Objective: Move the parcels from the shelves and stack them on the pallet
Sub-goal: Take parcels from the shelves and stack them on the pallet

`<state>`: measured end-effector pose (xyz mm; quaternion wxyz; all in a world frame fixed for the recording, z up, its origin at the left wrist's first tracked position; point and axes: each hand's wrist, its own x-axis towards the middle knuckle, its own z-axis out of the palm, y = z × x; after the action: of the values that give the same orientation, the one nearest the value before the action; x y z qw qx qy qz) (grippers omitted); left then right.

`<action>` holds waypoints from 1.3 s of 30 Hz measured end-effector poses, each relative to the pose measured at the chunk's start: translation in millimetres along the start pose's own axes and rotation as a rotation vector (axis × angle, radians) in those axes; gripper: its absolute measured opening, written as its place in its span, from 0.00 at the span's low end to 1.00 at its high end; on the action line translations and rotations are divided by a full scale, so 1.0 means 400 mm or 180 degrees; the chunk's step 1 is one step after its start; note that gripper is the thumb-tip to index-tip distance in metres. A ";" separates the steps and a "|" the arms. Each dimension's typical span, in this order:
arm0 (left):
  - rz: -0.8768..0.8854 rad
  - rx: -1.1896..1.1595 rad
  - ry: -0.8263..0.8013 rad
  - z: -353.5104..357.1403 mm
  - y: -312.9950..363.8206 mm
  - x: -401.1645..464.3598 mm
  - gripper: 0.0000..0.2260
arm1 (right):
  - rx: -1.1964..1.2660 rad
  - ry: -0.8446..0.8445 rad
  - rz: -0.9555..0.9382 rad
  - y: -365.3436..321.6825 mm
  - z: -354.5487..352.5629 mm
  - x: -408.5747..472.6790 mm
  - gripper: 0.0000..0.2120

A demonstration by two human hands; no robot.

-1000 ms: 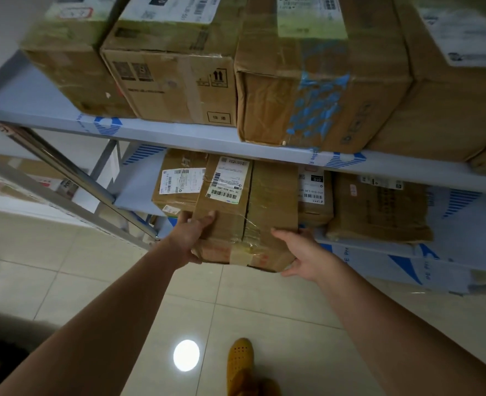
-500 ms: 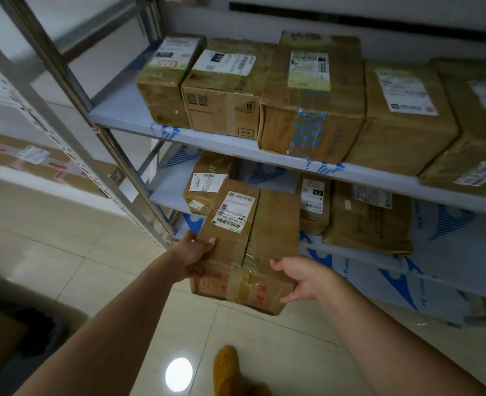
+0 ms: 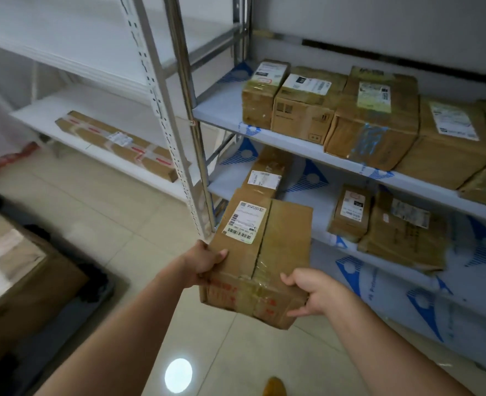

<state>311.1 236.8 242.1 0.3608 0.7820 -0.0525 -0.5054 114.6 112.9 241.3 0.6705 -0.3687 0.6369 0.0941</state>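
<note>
Nearest, a parcel [image 3: 260, 261] hangs over bare floor tiles [image 3: 138, 241], clear of the shelf edges. The left grip [image 3: 204, 262] clasps its near left corner, thumb on top; the right grip [image 3: 311, 292] clasps its near right corner, fingers curled under and hidden. At the left edge, a large box [image 3: 16, 278] sits on a dark pallet [image 3: 93, 284], both cut off. Open floor lies between them and the parcel. Beyond, the lower shelf [image 3: 324, 204] has a gap beside three parcels. The upper shelf [image 3: 221, 110] carries a row of boxes, the rightmost cropped; their labels are unreadable.
</note>
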 end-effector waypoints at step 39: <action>-0.0852 -0.2712 0.2120 -1.481 -1.122 -0.739 0.19 | -0.3101 -0.1571 -0.1024 0.395 1.929 -0.547 0.23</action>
<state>532.1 1001.4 322.9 0.5749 0.6843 0.3732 -0.2490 588.6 774.2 320.0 0.5579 -0.6948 0.2802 0.3570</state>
